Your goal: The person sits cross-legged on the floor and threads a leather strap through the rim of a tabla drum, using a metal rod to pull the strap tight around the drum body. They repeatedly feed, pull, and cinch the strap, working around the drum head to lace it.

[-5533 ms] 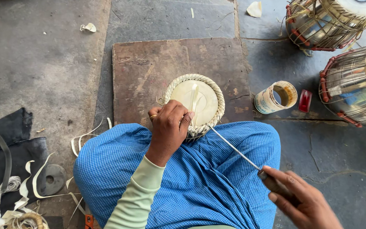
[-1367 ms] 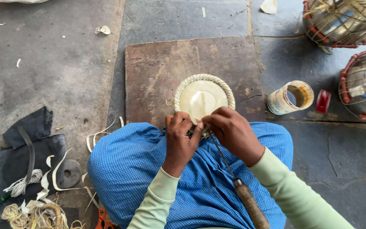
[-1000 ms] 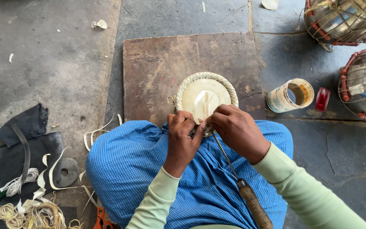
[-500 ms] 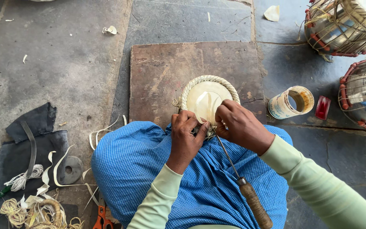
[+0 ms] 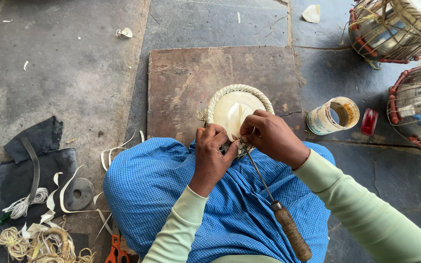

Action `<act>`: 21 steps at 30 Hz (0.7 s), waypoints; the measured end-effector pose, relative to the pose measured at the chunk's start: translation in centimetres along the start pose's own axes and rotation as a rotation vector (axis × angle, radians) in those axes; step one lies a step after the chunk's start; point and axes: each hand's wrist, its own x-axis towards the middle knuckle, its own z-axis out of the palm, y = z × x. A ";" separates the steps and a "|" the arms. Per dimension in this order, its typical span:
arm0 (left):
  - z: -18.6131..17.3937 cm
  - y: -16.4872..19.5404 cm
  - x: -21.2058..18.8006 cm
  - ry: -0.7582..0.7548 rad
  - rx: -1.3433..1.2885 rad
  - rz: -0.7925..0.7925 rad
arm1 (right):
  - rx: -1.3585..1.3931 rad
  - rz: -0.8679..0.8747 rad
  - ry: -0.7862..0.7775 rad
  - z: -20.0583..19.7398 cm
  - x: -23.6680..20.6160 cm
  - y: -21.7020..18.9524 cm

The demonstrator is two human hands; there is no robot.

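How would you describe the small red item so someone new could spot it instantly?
Start at the brown wooden board on the stone floor, then move right to the open paper-wrapped can lying on its side. The small red item lies just right of it, before the laced drums: flat, glossy, the only solid red piece there.

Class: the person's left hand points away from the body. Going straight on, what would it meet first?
Most likely the round woven disc, whose near edge the left hand already touches; beyond lies the wooden board.
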 end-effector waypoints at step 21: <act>0.5 0.3 0.1 0.143 0.018 0.024 | -0.122 -0.330 0.072 -0.4 -0.9 0.4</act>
